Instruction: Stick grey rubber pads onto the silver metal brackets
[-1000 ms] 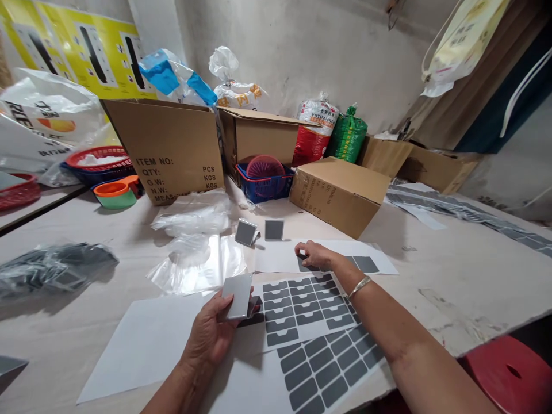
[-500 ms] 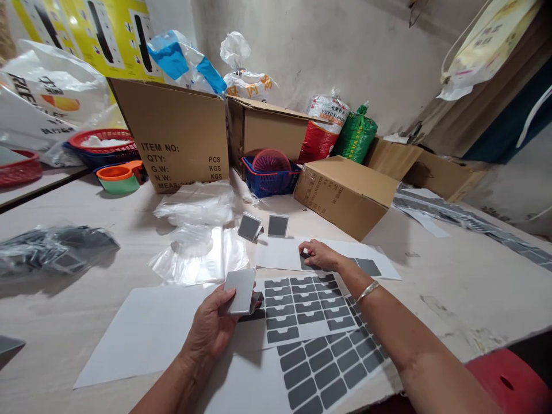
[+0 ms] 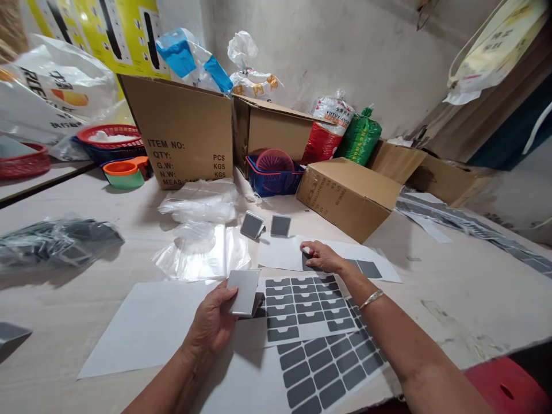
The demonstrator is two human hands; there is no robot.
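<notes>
A bent grey metal piece (image 3: pixel 245 292) is gripped in my left hand (image 3: pixel 212 323), thumb on its face. My right hand (image 3: pixel 321 256) is at a white strip (image 3: pixel 276 253) bearing dark grey stickers (image 3: pixel 368 269); its fingertips are pinched at the edge of one sticker. Below lie sheets of notched grey stickers (image 3: pixel 280 310) and of rounded rectangular ones (image 3: pixel 321 362). Two small stands with grey faces, one tilted (image 3: pixel 252 225) and one facing forward (image 3: pixel 280 225), stand behind the strip.
Clear plastic bags (image 3: pixel 200 250) lie left of the stands. Bagged grey pieces (image 3: pixel 64 244) are farther left. Cardboard boxes (image 3: pixel 185 132), a blue basket (image 3: pixel 273 183) and another carton (image 3: pixel 349 192) stand at the back. A blank white sheet (image 3: pixel 142 322) lies left of my left hand.
The view has shifted slightly. At my right fingertips a small corner of the sticker now shows white, lifted from the strip. My left hand keeps hold of the metal piece.
</notes>
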